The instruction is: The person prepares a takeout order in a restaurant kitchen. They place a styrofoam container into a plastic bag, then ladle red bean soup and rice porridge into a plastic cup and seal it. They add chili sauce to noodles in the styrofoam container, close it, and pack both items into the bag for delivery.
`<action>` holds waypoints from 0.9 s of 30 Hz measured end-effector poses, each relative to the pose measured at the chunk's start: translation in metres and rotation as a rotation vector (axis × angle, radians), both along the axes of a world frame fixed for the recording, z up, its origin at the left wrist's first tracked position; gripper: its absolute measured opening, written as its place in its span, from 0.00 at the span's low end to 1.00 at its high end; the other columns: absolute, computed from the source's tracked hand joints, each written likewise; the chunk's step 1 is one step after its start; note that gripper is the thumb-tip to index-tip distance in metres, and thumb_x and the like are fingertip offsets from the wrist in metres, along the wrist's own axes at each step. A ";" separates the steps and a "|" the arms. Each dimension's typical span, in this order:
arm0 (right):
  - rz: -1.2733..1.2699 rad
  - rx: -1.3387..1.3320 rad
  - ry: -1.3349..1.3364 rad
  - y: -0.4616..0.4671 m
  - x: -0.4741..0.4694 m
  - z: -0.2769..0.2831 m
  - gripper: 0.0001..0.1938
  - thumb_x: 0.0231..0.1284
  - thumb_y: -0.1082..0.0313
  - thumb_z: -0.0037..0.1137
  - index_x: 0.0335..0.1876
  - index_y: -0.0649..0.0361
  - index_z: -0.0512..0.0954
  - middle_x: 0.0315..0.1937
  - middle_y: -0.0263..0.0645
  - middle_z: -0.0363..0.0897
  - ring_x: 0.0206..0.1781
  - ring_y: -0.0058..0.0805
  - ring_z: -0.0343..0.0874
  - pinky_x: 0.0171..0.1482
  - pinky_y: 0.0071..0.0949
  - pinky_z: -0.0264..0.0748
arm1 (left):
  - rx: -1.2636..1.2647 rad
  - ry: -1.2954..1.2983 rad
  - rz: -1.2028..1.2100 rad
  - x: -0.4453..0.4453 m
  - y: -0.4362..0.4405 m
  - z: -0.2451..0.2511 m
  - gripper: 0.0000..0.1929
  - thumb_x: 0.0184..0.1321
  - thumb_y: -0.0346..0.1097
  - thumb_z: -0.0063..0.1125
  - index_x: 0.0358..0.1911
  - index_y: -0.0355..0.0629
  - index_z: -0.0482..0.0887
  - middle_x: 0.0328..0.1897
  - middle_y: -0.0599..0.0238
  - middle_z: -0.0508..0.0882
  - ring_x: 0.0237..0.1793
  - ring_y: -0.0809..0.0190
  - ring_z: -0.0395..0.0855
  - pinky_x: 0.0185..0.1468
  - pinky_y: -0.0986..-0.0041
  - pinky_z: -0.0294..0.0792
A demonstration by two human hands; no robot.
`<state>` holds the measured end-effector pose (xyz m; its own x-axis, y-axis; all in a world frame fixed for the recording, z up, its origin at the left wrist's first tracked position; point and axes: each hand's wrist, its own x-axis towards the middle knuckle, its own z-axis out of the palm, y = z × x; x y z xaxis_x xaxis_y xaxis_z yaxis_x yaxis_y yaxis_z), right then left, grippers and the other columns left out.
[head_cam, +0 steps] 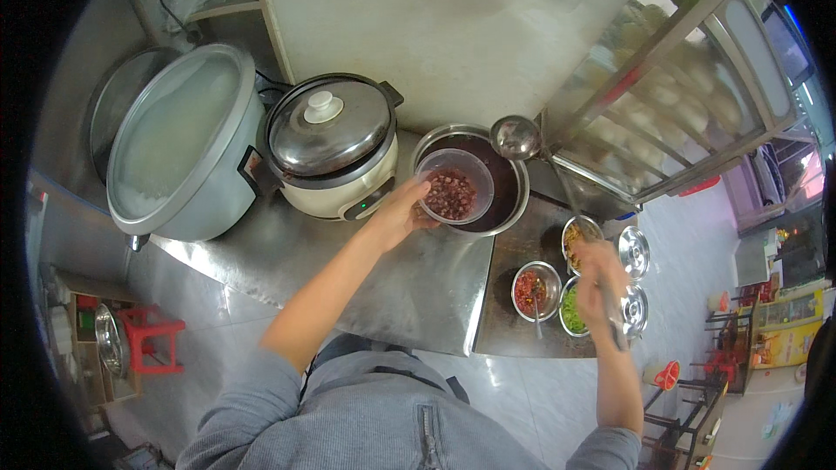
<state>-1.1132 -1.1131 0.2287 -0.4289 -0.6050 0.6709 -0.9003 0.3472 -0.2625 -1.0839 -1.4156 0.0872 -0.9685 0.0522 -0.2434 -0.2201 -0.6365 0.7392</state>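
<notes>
My left hand [401,212] grips a clear plastic bowl [486,189] by its near left side. Reddish-brown, grain-like food [452,194] sits inside. The bowl is over a steel pot [522,205] of dark liquid [506,176]. My right hand [599,277], blurred, is closed around the handle of a long metal ladle [516,137]. The ladle's head is raised above the pot's right rim, near the plastic bowl but apart from it. Below my right hand stand steel bowls, one with chopped green vegetable [572,310] and one with yellowish-brown food [573,241], partly hidden.
A cream electric cooker [313,192] with a steel lid [330,137] and a large grey pot [215,183] of cloudy liquid stand at left. A steel bowl of chopped red food [529,287] holds a spoon. Steel lids [633,253] lie right. A glass-sided cabinet [659,98] rises behind.
</notes>
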 end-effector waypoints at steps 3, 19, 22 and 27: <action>0.011 0.329 0.130 -0.020 -0.009 -0.026 0.13 0.44 0.79 0.54 0.39 0.63 0.70 0.33 0.43 0.74 0.30 0.37 0.78 0.28 0.30 0.75 | 0.007 -0.017 0.044 0.015 -0.005 -0.002 0.22 0.65 0.48 0.48 0.59 0.49 0.66 0.51 0.68 0.77 0.46 0.67 0.78 0.47 0.71 0.74; 0.182 0.877 0.150 -0.041 -0.017 -0.067 0.12 0.41 0.72 0.54 0.35 0.61 0.67 0.28 0.38 0.69 0.32 0.32 0.75 0.30 0.28 0.75 | -0.074 -0.024 0.110 0.045 -0.022 0.005 0.25 0.65 0.48 0.48 0.63 0.49 0.62 0.54 0.68 0.75 0.47 0.68 0.77 0.46 0.73 0.75; 0.231 0.830 0.043 -0.046 -0.018 -0.054 0.13 0.39 0.74 0.56 0.34 0.61 0.67 0.27 0.37 0.69 0.30 0.33 0.75 0.28 0.30 0.74 | -0.092 -0.049 0.123 0.050 -0.024 0.002 0.25 0.66 0.47 0.46 0.63 0.48 0.62 0.56 0.67 0.74 0.48 0.67 0.77 0.47 0.71 0.74; 0.240 0.592 -0.135 -0.047 -0.025 -0.054 0.12 0.44 0.77 0.56 0.36 0.60 0.68 0.25 0.39 0.72 0.27 0.35 0.76 0.27 0.29 0.74 | -0.104 -0.100 0.119 0.062 -0.028 -0.006 0.25 0.66 0.47 0.45 0.65 0.49 0.60 0.59 0.66 0.72 0.51 0.65 0.76 0.49 0.69 0.73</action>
